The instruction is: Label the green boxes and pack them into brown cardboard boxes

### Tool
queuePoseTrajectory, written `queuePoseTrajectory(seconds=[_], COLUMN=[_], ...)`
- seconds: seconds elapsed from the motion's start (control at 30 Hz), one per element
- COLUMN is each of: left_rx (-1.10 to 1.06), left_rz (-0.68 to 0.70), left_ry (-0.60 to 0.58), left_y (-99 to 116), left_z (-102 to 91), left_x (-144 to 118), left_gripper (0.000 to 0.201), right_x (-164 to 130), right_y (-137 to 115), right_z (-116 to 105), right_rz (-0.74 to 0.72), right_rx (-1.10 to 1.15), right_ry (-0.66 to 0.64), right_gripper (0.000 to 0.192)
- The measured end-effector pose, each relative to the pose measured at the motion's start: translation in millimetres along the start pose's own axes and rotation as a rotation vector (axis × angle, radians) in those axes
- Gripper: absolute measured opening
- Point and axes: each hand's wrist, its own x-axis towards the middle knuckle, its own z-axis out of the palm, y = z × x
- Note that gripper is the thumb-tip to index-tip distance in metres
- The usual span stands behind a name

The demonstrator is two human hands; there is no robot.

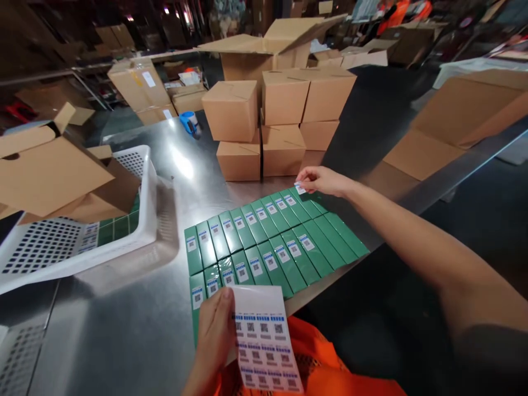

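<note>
Two rows of slim green boxes [284, 231] lie side by side on a steel table [124, 319]; most carry a small white QR label. My right hand [322, 180] reaches over the far row's right end and pinches a small label sticker [300, 188] just above a green box. My left hand [214, 335] holds a white sheet of QR stickers [264, 341] near the table's front edge, over the near row's left end. A few boxes at the right end of both rows show no label.
A white perforated basket [140, 220] at the left holds green boxes under an open cardboard carton [53, 170]. Stacked brown cartons [272, 121] stand behind the rows. A blue tape dispenser [190, 122] lies at the back. Orange fabric [322, 357] sits below the sheet.
</note>
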Motion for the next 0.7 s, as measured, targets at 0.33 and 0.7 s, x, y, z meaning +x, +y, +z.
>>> queuePoseTrajectory(seconds=[0.33, 0.7], left_rx=[0.017, 0.021], left_rz=[-0.026, 0.011], left_ry=[0.027, 0.061], left_y=[2.2, 1.9], left_z=[1.4, 2.4], left_x=[-1.6, -6.2], left_gripper=[0.058, 0.056], right_x=[14.0, 25.7], right_y=[12.9, 3.6], right_z=[4.0, -6.0], right_rz=[0.17, 0.239], right_rx=[-0.174, -0.6], right_ry=[0.023, 0.222], right_gripper=[0.038, 0.056])
